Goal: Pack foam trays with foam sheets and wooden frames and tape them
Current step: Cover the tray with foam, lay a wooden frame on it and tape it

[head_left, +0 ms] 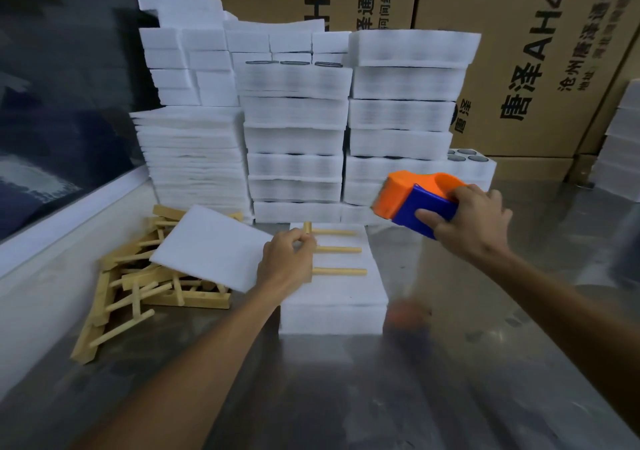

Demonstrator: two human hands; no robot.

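A white foam tray (341,305) lies on the steel table in front of me. On top of it rests a wooden frame (337,250) with three dowels pointing right. My left hand (287,262) grips the frame's left bar and also pinches a thin white foam sheet (211,247), which tilts out to the left above the table. My right hand (471,221) holds an orange and blue tape dispenser (414,200) in the air, above and to the right of the tray.
A loose pile of wooden frames (138,297) lies at the left. Stacks of foam trays (346,120) and foam sheets (192,155) stand behind. Cardboard boxes (530,54) fill the back. More foam stacks (621,144) sit at the far right.
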